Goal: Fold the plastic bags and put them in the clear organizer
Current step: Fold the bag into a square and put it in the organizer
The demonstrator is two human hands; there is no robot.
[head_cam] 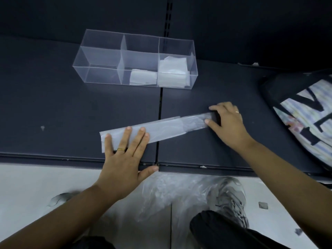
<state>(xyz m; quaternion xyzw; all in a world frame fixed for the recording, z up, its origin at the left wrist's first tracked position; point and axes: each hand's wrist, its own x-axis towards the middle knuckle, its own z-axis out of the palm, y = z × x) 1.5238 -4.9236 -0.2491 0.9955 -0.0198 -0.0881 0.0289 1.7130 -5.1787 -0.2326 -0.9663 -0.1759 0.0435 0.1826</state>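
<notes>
- Your left hand (124, 157) is nearest to the camera, in the lower centre of the frame; it lies flat with the fingers spread and presses on the left end of the plastic bag (158, 129), gripping nothing.
- Folded into a long narrow strip, this plastic bag lies on the dark shelf (53, 108) in the middle of the frame, and it goes up slightly toward the right.
- Your right hand (228, 123) is at the right end of the strip; the thumb and the fingers are curved around this end and touch it, but you cannot tell if they really pinch it.
- Upper centre of the frame, well apart from the strip, stands the clear organizer (100, 69) with its compartments.
- Folded bags (172, 71) lie in the right compartments, and one more in the front middle one; the left ones look empty.
- At the right edge of the frame a dark bag with letters (305, 112) rests on the shelf.
- Below the shelf, on the pale floor, you see loose clear plastic (167, 193) and a grey shoe (230, 200).
</notes>
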